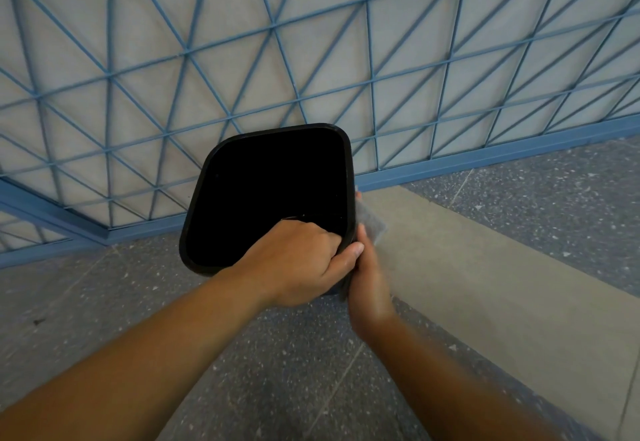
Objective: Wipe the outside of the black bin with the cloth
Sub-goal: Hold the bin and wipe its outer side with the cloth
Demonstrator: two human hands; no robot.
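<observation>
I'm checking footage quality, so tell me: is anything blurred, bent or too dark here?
Head view: the right hand and cloth are motion-blurred; the left hand is sharp. The blue grid lines bow from wide-angle distortion. The black bin interior is solid black, no detail. Lighting is soft, no glare.

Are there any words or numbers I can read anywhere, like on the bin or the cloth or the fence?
None: no words, numbers, labels or signs can be read.
black bin: plain, no label showing.
cloth: grey and blurred, no writing seen.
blue metal fence: only bars, no sign.
floor: speckles only.
</observation>
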